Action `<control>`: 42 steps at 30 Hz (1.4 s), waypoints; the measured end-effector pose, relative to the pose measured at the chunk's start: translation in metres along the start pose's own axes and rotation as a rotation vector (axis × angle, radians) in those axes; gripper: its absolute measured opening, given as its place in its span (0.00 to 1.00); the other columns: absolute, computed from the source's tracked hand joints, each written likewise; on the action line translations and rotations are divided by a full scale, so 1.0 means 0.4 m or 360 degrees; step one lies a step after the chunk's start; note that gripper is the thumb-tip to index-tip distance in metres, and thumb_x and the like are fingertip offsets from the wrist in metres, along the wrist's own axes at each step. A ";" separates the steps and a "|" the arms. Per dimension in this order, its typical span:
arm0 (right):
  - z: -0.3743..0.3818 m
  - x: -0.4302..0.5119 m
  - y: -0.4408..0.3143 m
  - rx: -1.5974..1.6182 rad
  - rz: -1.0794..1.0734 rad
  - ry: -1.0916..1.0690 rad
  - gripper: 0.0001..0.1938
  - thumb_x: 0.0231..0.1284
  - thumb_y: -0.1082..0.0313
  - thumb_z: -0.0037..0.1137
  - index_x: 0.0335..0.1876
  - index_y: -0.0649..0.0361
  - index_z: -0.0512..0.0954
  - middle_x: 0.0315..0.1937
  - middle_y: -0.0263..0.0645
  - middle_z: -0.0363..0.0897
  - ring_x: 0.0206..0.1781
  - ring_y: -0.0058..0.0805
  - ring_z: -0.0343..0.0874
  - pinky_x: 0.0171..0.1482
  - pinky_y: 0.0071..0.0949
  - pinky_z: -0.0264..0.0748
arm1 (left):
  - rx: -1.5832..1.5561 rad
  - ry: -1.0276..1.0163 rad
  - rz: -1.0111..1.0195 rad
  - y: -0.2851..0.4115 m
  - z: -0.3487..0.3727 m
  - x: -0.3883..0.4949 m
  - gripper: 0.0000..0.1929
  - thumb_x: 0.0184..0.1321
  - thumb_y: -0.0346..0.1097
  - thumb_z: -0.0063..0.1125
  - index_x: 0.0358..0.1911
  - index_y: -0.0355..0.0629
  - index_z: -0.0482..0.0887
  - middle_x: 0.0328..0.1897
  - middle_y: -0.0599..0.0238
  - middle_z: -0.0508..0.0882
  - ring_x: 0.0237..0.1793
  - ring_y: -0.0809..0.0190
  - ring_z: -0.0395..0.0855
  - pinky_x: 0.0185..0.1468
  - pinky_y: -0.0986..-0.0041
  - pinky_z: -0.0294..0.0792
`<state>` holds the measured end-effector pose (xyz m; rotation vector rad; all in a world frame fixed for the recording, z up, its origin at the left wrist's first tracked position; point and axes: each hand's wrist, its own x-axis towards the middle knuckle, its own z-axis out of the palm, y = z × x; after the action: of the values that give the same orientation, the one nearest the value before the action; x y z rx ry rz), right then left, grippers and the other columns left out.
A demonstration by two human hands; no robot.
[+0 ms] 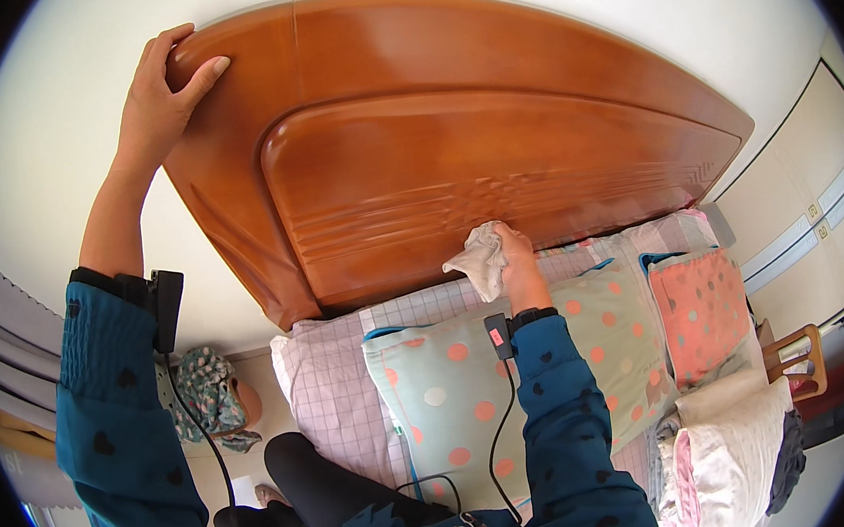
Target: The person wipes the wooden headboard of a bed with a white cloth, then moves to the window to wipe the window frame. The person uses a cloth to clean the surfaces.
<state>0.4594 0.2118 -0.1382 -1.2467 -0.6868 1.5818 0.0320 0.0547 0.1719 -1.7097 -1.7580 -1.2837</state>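
A polished wooden headboard [388,48] with a carved band across its lower panel stands against the white wall. My left hand [163,98] grips its upper left corner, the thumb on the front face and the fingers over the edge. Bunched in my right hand [518,259] is a whitish cloth [483,262], held at the lower middle of the headboard, just below the carving. Whether the cloth touches the wood I cannot tell. Below that hand lies a pale green pillow [440,382] with orange dots.
On the bed are a checked sheet [326,370], an orange dotted pillow [701,314] and folded white bedding [740,454]. A fabric-draped object [207,391] stands on the floor at left. Grey curtains [12,359] hang farther left; a wooden chair [814,361] is at right. Cables run from both wrists.
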 end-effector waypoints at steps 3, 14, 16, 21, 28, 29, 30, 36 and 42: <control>0.004 0.002 0.010 0.0144 0.0083 -0.0140 0.10 0.64 0.65 0.55 0.43 0.63 0.78 0.37 0.42 0.84 0.36 0.37 0.84 0.40 0.39 0.82 | 0.0004 0.0011 0.0008 0.000 0.002 -0.002 0.30 0.60 0.55 0.64 0.60 0.45 0.74 0.60 0.63 0.77 0.59 0.59 0.76 0.61 0.67 0.70; 0.018 -0.028 0.000 0.0036 0.0080 -0.0085 0.09 0.64 0.66 0.55 0.42 0.63 0.79 0.38 0.42 0.84 0.39 0.36 0.84 0.41 0.37 0.82 | 0.0006 0.0017 0.0000 0.001 0.003 -0.002 0.29 0.61 0.53 0.63 0.61 0.45 0.74 0.60 0.63 0.77 0.59 0.59 0.76 0.61 0.68 0.70; 0.029 -0.027 0.031 -0.0104 0.0062 -0.0216 0.08 0.63 0.67 0.56 0.41 0.62 0.79 0.37 0.41 0.84 0.38 0.34 0.83 0.40 0.36 0.82 | -0.0039 -0.0014 -0.0042 0.002 0.005 -0.002 0.29 0.61 0.53 0.63 0.60 0.44 0.74 0.60 0.63 0.77 0.59 0.59 0.76 0.61 0.68 0.70; 0.068 -0.032 0.091 0.0021 -0.0115 -0.0158 0.05 0.62 0.69 0.58 0.39 0.61 0.79 0.35 0.37 0.83 0.37 0.31 0.83 0.39 0.33 0.81 | -0.0019 -0.0008 0.0009 0.003 0.000 0.000 0.30 0.60 0.54 0.63 0.60 0.44 0.74 0.59 0.63 0.77 0.58 0.60 0.76 0.61 0.68 0.70; 0.085 -0.043 0.089 0.0277 0.0083 -0.0233 0.10 0.65 0.64 0.55 0.43 0.62 0.79 0.40 0.42 0.83 0.41 0.37 0.84 0.44 0.38 0.82 | 0.0036 0.0023 -0.0001 -0.007 0.004 0.000 0.30 0.59 0.55 0.64 0.60 0.46 0.74 0.60 0.65 0.77 0.58 0.59 0.76 0.61 0.68 0.70; 0.088 -0.044 0.089 0.0321 0.0136 -0.0312 0.10 0.65 0.64 0.55 0.44 0.62 0.79 0.40 0.41 0.83 0.42 0.38 0.83 0.45 0.39 0.82 | 0.0020 0.0031 0.0004 -0.008 0.006 0.000 0.30 0.59 0.55 0.64 0.60 0.47 0.74 0.60 0.65 0.77 0.58 0.59 0.76 0.61 0.67 0.70; 0.094 -0.045 0.089 0.0349 0.0161 -0.0339 0.10 0.66 0.64 0.54 0.44 0.62 0.79 0.41 0.41 0.83 0.43 0.38 0.83 0.45 0.39 0.82 | 0.0001 0.0020 -0.0018 -0.007 0.007 0.000 0.30 0.59 0.55 0.64 0.60 0.47 0.74 0.60 0.65 0.77 0.58 0.59 0.76 0.61 0.67 0.70; 0.140 -0.080 0.111 0.0166 0.0310 -0.0417 0.10 0.64 0.66 0.57 0.46 0.63 0.79 0.42 0.41 0.83 0.43 0.35 0.83 0.46 0.34 0.82 | -0.0020 -0.0004 -0.0022 -0.001 0.005 -0.001 0.30 0.60 0.55 0.64 0.60 0.46 0.74 0.60 0.64 0.77 0.59 0.59 0.76 0.61 0.67 0.70; 0.160 -0.128 0.129 0.0239 -0.0069 -0.0313 0.07 0.63 0.70 0.56 0.41 0.64 0.80 0.37 0.37 0.84 0.36 0.27 0.83 0.38 0.27 0.80 | -0.0009 0.0006 0.0043 -0.004 0.002 0.001 0.30 0.60 0.55 0.63 0.59 0.44 0.74 0.58 0.62 0.77 0.58 0.58 0.76 0.61 0.67 0.70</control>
<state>0.3817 0.1540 -0.1422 -0.9692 -0.6995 1.7019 0.0309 0.0558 0.1711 -1.7272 -1.7248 -1.2803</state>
